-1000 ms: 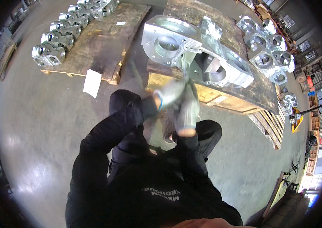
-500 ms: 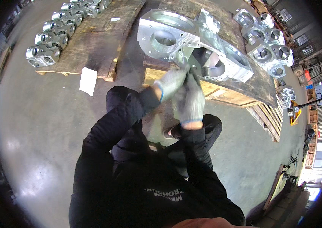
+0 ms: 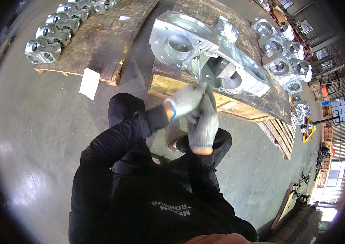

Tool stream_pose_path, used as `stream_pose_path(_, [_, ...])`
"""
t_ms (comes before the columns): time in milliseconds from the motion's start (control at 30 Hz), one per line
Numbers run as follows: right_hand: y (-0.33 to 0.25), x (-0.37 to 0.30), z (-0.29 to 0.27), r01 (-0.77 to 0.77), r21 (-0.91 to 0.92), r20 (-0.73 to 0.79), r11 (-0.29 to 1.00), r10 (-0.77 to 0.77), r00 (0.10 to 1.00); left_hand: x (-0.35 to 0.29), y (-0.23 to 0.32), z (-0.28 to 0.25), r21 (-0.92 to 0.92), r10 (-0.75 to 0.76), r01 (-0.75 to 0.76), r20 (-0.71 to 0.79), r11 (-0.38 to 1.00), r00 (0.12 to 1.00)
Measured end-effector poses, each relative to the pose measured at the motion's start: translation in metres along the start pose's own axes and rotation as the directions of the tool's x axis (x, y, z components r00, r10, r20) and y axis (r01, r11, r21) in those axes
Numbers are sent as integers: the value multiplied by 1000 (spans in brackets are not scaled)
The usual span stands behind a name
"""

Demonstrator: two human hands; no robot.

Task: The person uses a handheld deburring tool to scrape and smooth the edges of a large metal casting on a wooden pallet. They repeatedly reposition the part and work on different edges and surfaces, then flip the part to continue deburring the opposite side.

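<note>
A large silvery machined metal casting (image 3: 180,43), with round bores and an open cavity, rests on a wooden crate in front of me. A slim metal rod (image 3: 199,69) rises from my fingers toward the near opening of this casting; I cannot tell whether its tip touches the metal. My left hand (image 3: 186,99), in a grey-white knit glove, is closed around the rod's lower end. Just beside and below it, my gloved right hand (image 3: 203,124) is closed as well, its fingertips together with the left ones at the rod. The fingers hide the rod's near end.
The wooden crate (image 3: 237,106) bears the casting, with a slatted pallet (image 3: 276,138) by its right side. More castings (image 3: 280,67) stand to the right, others (image 3: 44,51) on a wooden platform (image 3: 87,53) at left. White paper (image 3: 90,83) lies by the platform. A yellow pallet jack (image 3: 309,131) stands far right.
Both hands have drawn slightly back from the casting, toward me. More of the rod shows between the fingers and the opening. The whole view has shifted a little.
</note>
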State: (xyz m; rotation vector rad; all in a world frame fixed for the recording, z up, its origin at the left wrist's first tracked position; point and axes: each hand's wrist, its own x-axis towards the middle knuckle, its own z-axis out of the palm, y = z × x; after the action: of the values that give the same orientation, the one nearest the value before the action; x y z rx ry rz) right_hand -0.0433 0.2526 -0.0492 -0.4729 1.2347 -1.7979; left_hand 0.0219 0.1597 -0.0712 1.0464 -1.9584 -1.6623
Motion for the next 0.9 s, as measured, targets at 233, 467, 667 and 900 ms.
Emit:
stream_pose_path(233, [-6, -9, 4, -71, 42, -41, 997, 72, 997, -22, 25, -8, -390, -251, 290, 149, 874, 956])
stream_pose_path(467, [1, 0, -7, -54, 105, 163, 993, 36, 986, -13, 21, -5, -551, -138, 131, 30, 824, 990])
stream_pose_path(667, [-2, -10, 4, -151, 30, -50, 988, 153, 987, -20, 10, -3, -265, 60, -60, -6, 962, 998])
stream_pose_path(900, [-7, -6, 9, -209, 189, 45, 959, 204, 978, -10, 13, -5, -436, -252, 293, 152, 851, 956])
